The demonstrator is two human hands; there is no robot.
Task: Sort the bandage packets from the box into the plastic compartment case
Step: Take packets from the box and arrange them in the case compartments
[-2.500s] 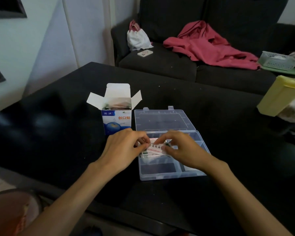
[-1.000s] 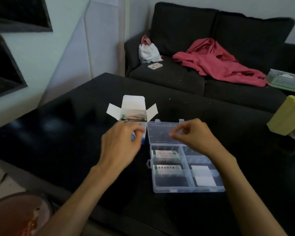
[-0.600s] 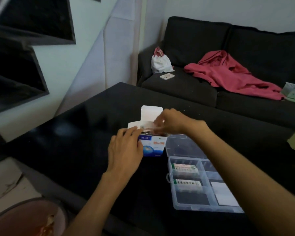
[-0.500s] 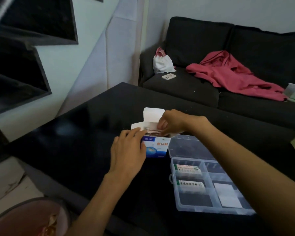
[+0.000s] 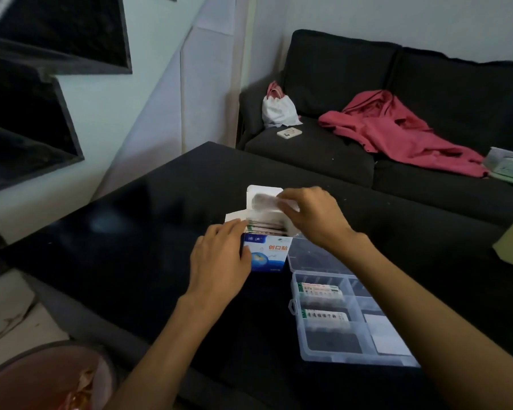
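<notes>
Head view shows my right hand (image 5: 311,214) above the open top of the box (image 5: 265,254), its thumb and fingers pinching a bandage packet (image 5: 264,200) that is blurred and lifted clear of the box mouth. My left hand (image 5: 219,261) rests against the box's left side, fingers fairly straight and lying along the cardboard near its upper edge. More packets (image 5: 265,226) stand on edge inside the box. The box stands upright on the black table (image 5: 131,232) with its flaps spread. Just right of it lies the plastic compartment case (image 5: 350,318), lid open and flat toward the box. Two printed packets (image 5: 320,290) sit in its left compartments, one behind the other; white pieces lie in a right compartment. Beyond the table, a dark sofa (image 5: 338,72) carries a red garment (image 5: 397,128), a white bag (image 5: 279,109) and a phone (image 5: 289,132).
</notes>
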